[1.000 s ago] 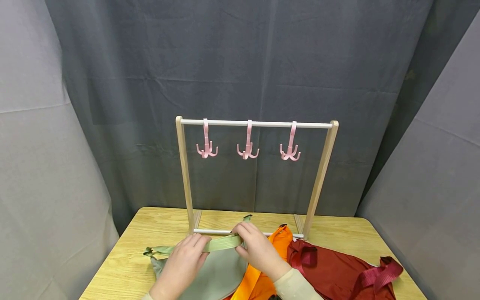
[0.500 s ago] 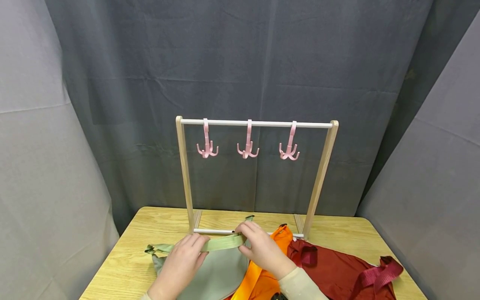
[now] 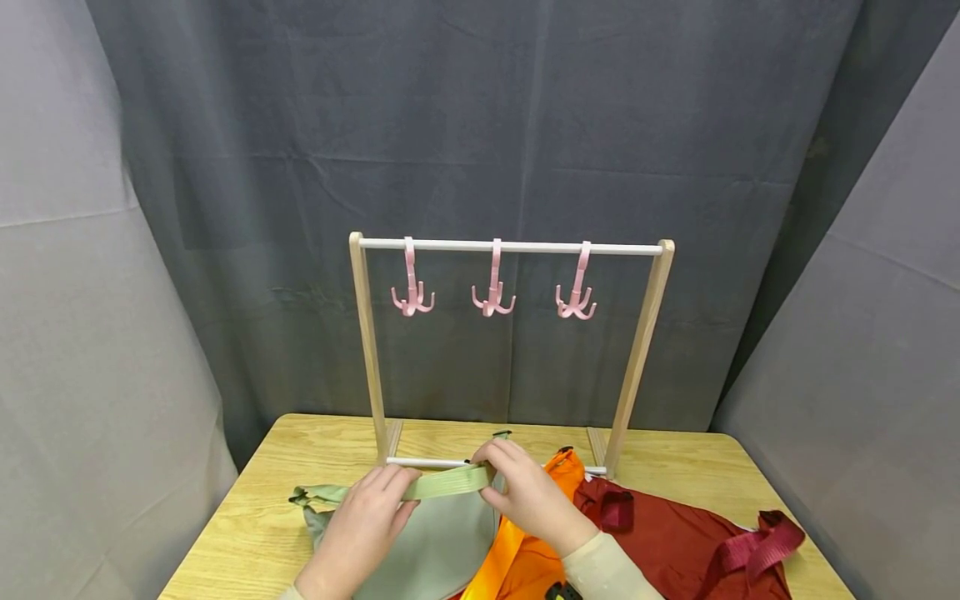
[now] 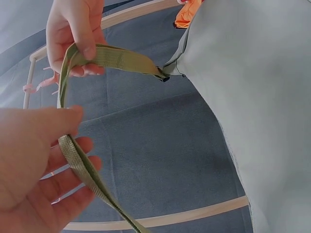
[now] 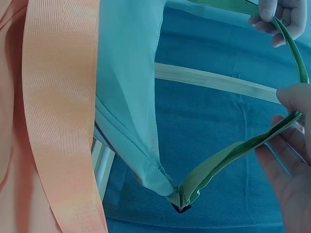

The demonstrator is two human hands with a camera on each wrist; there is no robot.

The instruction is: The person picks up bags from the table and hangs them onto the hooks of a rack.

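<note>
A grey-green bag (image 3: 431,546) lies at the front of the table with its light green webbing strap (image 3: 450,482) lifted in a loop. The left hand (image 3: 366,518) pinches the strap between thumb and fingers. A short way to the right, the right hand (image 3: 534,502) grips another part of it, so the stretch between them is fairly straight. In the left wrist view, the strap (image 4: 121,59) runs from the right hand (image 4: 80,36) to a dark fitting at the bag's corner. Part of the bag is hidden behind the hands.
An orange bag (image 3: 528,567) lies just right of the green one, and a dark red bag (image 3: 675,542) beyond it. Behind them stands a wooden rack (image 3: 641,358) with a white rail (image 3: 457,245), from which pink hooks (image 3: 496,283) hang. Grey curtains (image 3: 450,100) enclose the table.
The right hand has shifted slightly right and away with its part of the strap. The left hand stays nearly in place, and the right pink hook has swung slightly.
</note>
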